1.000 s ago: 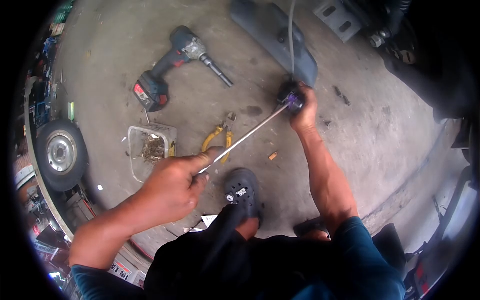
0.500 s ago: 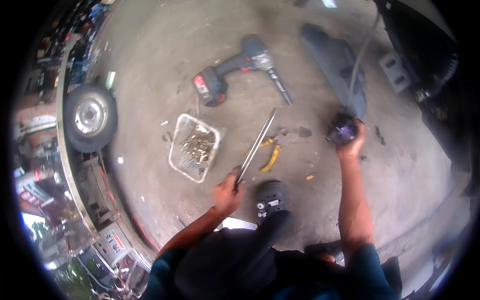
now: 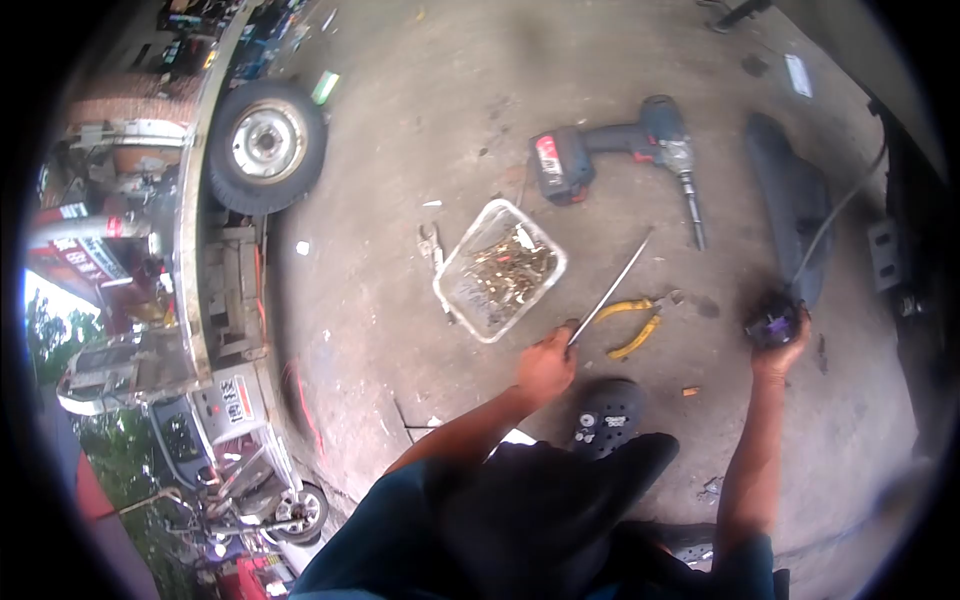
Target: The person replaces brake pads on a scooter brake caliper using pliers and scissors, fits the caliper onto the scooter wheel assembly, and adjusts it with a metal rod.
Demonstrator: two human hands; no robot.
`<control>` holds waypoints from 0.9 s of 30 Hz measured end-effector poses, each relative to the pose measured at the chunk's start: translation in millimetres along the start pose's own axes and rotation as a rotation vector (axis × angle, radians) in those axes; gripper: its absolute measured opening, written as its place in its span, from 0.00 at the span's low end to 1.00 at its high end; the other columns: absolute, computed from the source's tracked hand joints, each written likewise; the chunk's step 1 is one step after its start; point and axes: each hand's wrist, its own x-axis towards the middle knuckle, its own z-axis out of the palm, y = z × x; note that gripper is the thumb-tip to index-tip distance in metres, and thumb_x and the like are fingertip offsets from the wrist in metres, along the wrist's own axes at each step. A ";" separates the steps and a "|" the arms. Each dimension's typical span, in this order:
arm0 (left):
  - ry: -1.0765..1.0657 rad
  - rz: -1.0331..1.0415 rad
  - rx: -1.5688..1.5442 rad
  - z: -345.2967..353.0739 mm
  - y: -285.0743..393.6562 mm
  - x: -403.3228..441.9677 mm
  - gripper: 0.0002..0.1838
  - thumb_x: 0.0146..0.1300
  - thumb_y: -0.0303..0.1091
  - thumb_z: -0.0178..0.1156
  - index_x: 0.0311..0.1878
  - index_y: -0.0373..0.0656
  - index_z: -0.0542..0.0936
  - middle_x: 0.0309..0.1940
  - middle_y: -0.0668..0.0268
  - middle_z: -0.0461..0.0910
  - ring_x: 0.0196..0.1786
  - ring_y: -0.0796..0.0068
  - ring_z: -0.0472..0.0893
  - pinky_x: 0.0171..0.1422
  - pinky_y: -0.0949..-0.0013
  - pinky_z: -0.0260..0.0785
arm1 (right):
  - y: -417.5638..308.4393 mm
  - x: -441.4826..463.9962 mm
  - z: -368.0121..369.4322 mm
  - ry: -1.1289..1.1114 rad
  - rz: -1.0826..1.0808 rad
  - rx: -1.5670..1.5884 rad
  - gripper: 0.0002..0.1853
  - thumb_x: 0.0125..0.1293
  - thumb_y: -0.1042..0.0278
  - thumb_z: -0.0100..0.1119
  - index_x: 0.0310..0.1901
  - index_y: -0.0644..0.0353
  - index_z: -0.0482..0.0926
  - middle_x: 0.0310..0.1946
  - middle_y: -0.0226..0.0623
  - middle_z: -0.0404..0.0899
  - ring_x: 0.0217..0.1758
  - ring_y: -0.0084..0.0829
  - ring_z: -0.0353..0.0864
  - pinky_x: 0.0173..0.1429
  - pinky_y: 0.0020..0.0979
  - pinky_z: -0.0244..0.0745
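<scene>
A metal rod is gripped in the left hand, fingers curled tight about its near end, tip directed toward 1 o'clock. A dark round part, purple at its middle, is held off to the 3 o'clock side of the plastic tub; it is cupped in the right hand, fingers bent around its edge, fingertips partly hidden. Just beyond the part, at its 12 o'clock, a grey panel is seen on the floor, crossed by a thin hose. From the tub, further items are noted: power drill at 2 o'clock, yellow-handled pliers, opened, at 4, spare wheel at 10.
</scene>
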 end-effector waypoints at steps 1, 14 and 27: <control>0.041 0.015 -0.016 2.6 -2.9 -1.0 0.20 0.65 0.33 0.58 0.60 0.46 0.74 0.37 0.49 0.82 0.36 0.46 0.83 0.41 0.50 0.75 | 1.5 4.5 -7.3 -0.041 0.009 -0.028 0.26 0.69 0.46 0.48 0.51 0.63 0.81 0.39 0.39 0.85 0.41 0.37 0.84 0.47 0.36 0.78; 0.209 0.082 0.088 14.1 -29.4 -3.2 0.22 0.60 0.33 0.61 0.59 0.43 0.75 0.45 0.51 0.75 0.48 0.45 0.77 0.52 0.48 0.72 | -7.0 -10.8 13.5 -0.022 -0.021 -0.009 0.23 0.67 0.47 0.51 0.50 0.59 0.80 0.38 0.35 0.84 0.40 0.34 0.83 0.47 0.36 0.77; -0.435 -0.018 -0.944 -243.9 127.0 -110.8 0.21 0.67 0.33 0.66 0.61 0.37 0.77 0.49 0.62 0.82 0.54 0.73 0.80 0.60 0.69 0.71 | -35.9 -107.7 25.8 0.169 -0.191 -0.857 0.20 0.72 0.56 0.55 0.53 0.65 0.80 0.46 0.40 0.83 0.50 0.35 0.79 0.57 0.33 0.71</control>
